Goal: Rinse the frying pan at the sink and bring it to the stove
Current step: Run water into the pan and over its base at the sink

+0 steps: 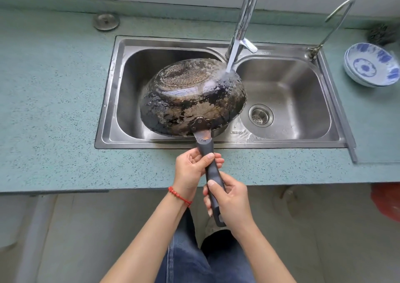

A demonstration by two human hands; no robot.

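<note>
The frying pan [192, 97] is turned bottom-up over the left basin of the steel double sink [108, 131], its blackened, patchy underside facing me. Water streams from the tall chrome tap [244, 16] onto the pan's far right edge. The pan's dark handle [213, 174] points back toward me over the counter's front. My left hand [191, 170] grips the handle near the pan, thumb on top. My right hand [230, 202] holds the handle's lower end. The stove is out of view.
A teal speckled counter [54, 109] surrounds the sink. Stacked blue-and-white bowls [371, 65] sit at the right, with a dark scrubber [382, 35] behind them. A thin second tap [333, 25] stands at the sink's right corner. A round metal cap [106, 21] lies at back left.
</note>
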